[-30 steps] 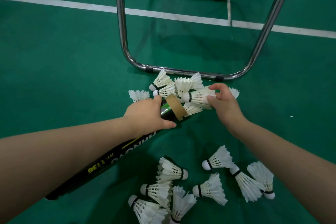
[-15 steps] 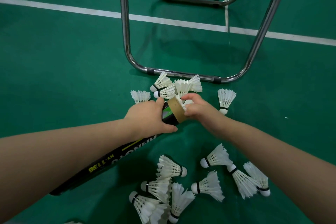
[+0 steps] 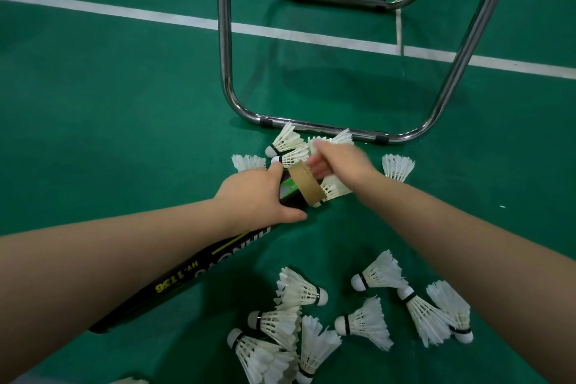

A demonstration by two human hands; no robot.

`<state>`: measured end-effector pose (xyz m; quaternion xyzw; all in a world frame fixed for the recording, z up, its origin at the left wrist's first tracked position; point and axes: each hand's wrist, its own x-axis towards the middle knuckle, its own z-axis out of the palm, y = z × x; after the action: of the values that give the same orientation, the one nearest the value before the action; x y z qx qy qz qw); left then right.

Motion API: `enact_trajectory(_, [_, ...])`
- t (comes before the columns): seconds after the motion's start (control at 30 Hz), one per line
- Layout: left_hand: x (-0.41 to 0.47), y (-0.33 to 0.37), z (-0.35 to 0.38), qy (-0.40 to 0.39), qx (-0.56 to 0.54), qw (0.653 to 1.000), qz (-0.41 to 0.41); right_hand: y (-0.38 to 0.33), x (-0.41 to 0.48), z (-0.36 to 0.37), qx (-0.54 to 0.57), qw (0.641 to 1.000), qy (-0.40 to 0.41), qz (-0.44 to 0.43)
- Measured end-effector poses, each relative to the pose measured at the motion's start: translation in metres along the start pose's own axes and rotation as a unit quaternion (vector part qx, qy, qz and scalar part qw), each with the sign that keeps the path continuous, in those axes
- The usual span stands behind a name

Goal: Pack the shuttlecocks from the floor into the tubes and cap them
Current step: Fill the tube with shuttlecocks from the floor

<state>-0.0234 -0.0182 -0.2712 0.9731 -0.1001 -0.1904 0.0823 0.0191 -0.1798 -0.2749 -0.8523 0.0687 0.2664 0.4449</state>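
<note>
A long black shuttlecock tube (image 3: 193, 271) lies slanted on the green floor, its cardboard-rimmed open mouth (image 3: 305, 184) pointing up and right. My left hand (image 3: 258, 196) grips the tube just behind the mouth. My right hand (image 3: 343, 159) is blurred, just beyond the mouth, with its fingers spread over a small pile of white feather shuttlecocks (image 3: 288, 142); nothing shows in its grasp. One shuttlecock (image 3: 335, 188) lies right at the mouth, under that hand. Several more shuttlecocks (image 3: 299, 290) lie scattered near me, below my arms. No cap is in view.
A chrome tubular chair frame (image 3: 324, 128) stands on the floor just behind the far pile. Single shuttlecocks lie at the right (image 3: 398, 167) and at the left (image 3: 247, 162) of the hands. White court lines (image 3: 124, 11) cross the floor farther off.
My right hand carried a shuttlecock from the far pile to the tube's mouth, then moved back up over the pile. My left hand kept its grip on the tube.
</note>
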Motion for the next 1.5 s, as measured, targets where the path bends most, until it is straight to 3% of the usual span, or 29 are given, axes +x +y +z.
enact_trajectory(0.07, [0.003,-0.004,-0.001,0.0,-0.005,1.0,-0.009,0.001,0.018,-0.007,-0.178,0.968,0.155,-0.088])
enact_trajectory(0.1, [0.003,-0.006,-0.001,-0.002,-0.007,1.0,-0.011,0.005,0.028,-0.01,-0.258,0.941,0.175,-0.13])
enact_trajectory(0.27, [0.003,-0.011,0.006,-0.023,-0.003,1.0,-0.012,0.02,0.059,0.004,-0.418,0.898,0.045,-0.131])
enact_trajectory(0.4, [0.003,-0.016,0.005,-0.018,-0.009,1.0,-0.011,0.037,0.062,-0.002,-0.444,0.882,0.107,-0.114])
enact_trajectory(0.47, [0.002,-0.02,0.003,-0.016,-0.011,1.0,-0.015,0.05,0.058,-0.013,-0.397,0.9,0.132,-0.124])
enact_trajectory(0.53, [0.002,-0.023,0.003,-0.021,-0.01,1.0,-0.02,0.059,0.048,-0.022,-0.256,0.951,0.127,-0.114])
enact_trajectory(0.63, [0.002,-0.025,0.004,-0.028,-0.01,0.999,-0.026,0.065,0.026,-0.031,-0.084,0.984,0.12,-0.098])
enact_trajectory(0.9, [0.0,-0.021,0.005,-0.031,-0.008,0.999,-0.031,0.056,0.007,-0.03,0.163,0.98,0.098,-0.059])
enact_trajectory(1.23, [-0.001,-0.009,0.003,-0.025,-0.008,0.999,-0.02,0.041,-0.009,-0.029,0.208,0.971,0.034,-0.113])
enact_trajectory(1.4, [-0.002,0.001,0.001,-0.029,0.003,1.0,-0.007,0.03,-0.032,-0.012,0.087,0.986,-0.117,-0.084])
enact_trajectory(1.5, [-0.007,0.008,0.006,-0.033,0.021,0.999,0.017,0.033,-0.041,0.003,0.135,0.971,-0.192,-0.048])
